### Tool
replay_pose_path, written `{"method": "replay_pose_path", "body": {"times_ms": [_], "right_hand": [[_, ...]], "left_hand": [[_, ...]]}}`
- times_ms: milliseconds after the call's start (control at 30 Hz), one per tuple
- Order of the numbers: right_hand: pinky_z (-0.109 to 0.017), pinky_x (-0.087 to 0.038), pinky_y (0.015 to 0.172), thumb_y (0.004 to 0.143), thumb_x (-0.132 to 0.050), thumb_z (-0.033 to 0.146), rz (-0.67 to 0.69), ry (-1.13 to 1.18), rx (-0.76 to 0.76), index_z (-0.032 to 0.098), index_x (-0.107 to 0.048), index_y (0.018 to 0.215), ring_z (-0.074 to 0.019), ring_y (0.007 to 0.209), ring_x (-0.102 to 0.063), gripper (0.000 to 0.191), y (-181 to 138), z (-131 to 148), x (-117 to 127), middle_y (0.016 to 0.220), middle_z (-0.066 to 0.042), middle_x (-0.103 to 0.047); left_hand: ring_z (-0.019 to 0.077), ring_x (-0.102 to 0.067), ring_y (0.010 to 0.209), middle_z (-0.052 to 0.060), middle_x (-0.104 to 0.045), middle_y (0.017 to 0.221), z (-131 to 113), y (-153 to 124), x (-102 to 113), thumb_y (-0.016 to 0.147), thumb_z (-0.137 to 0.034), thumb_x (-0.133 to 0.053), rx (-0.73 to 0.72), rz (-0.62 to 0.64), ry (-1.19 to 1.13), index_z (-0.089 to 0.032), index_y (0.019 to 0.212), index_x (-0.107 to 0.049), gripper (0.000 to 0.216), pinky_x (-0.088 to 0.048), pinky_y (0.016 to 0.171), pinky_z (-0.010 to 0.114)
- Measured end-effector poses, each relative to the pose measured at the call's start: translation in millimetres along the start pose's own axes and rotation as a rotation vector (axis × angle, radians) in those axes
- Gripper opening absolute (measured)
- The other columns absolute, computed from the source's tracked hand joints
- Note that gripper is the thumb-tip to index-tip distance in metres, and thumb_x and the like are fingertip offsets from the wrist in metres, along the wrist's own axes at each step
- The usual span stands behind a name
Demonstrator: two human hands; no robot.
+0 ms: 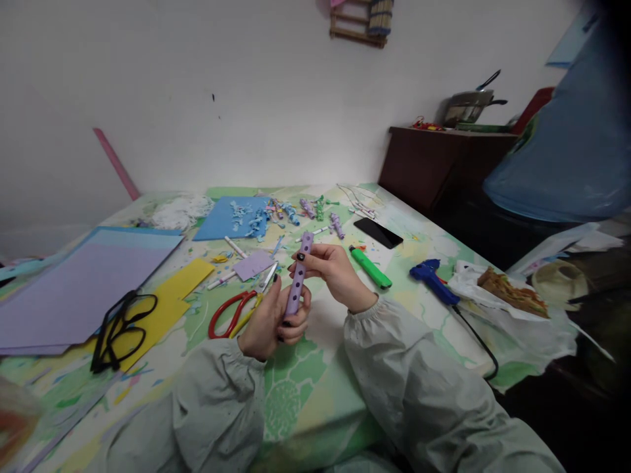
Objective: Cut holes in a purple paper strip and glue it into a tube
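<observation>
A narrow purple piece with a row of dark round holes (297, 284) is held upright and slightly tilted between both hands above the table. My left hand (269, 323) is closed around its lower end. Near the upper end, my right hand (335, 270) pinches it between thumb and fingers. Just left of my left hand lie red-handled scissors (231, 316), blades partly open and pointing away. A small purple sheet (253, 265) and white sticks (235, 247) lie beyond them. To the right of my right hand rests a green utility knife (371, 267).
A blue glue gun (434, 281) with a black cord lies right, beside food on white wrapping (513, 292). Farther back are a phone (378, 232), a blue sheet (217, 220) and several small fringed rolls (337, 225). Black glasses (106, 338) and purple sheets (93, 282) lie left.
</observation>
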State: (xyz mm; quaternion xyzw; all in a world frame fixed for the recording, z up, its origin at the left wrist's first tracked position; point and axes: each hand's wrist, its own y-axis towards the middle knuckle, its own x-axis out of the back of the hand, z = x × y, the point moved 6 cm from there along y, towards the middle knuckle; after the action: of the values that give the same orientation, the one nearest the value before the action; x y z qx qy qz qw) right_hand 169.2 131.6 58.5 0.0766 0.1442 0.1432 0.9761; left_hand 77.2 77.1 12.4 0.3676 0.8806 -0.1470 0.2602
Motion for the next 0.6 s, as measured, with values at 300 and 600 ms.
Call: {"method": "replay_pose_path", "body": {"times_ms": [300, 600], "right_hand": [[-0.022, -0.047, 0.062, 0.069, -0.077, 0.037, 0.093, 0.076, -0.03, 0.016, -0.069, 0.083, -0.013, 0.068, -0.065, 0.026, 0, -4, 0, 0.075, -0.003, -0.071], [-0.026, -0.048, 0.069, 0.059, -0.084, 0.036, 0.284, 0.198, -0.023, 0.016, -0.068, 0.079, -0.0131, 0.069, -0.06, 0.032, 1, -8, -7, 0.074, -0.001, -0.065]], "left_hand": [[0.0029, -0.005, 0.036, -0.013, -0.022, 0.049, 1, -4, -5, 0.089, -0.038, -0.056, 0.036, 0.031, 0.013, -0.022, 0.078, -0.041, 0.024, -0.013, 0.031, 0.011], [0.0023, -0.006, 0.036, -0.013, -0.021, 0.049, 2, -9, -12, 0.087, -0.045, -0.057, 0.075, 0.094, -0.015, -0.022, 0.076, -0.041, 0.03, -0.015, 0.031, 0.01]]}}
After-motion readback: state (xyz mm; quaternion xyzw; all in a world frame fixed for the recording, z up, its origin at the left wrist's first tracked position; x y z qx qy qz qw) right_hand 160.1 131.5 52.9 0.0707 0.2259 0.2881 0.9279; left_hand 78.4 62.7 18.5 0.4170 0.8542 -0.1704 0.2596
